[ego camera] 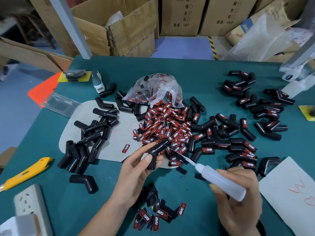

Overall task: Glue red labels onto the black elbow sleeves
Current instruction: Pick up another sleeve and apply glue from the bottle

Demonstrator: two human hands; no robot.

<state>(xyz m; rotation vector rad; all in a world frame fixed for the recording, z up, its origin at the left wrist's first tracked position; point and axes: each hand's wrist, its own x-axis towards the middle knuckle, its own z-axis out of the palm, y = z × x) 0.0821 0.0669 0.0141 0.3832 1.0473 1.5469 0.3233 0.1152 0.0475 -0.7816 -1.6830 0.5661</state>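
My left hand (136, 169) grips a black elbow sleeve (157, 151) above the green table. My right hand (238, 198) holds a white glue bottle (221, 179); its long thin nozzle touches the upper arm of that sleeve. A heap of red labels (167, 128) spills from a clear plastic bag (153, 89) at the centre. Plain black sleeves (88, 133) lie piled on the left. Sleeves that carry red labels (243, 150) lie on the right, with a few more (158, 213) near the front edge.
A yellow utility knife (25, 174) and a white power strip (32, 206) sit at the front left. White paper (293, 189) lies at the right. Cardboard boxes (119, 26) stand behind the green table (102, 201). Clear bottles (296, 82) stand at the far right.
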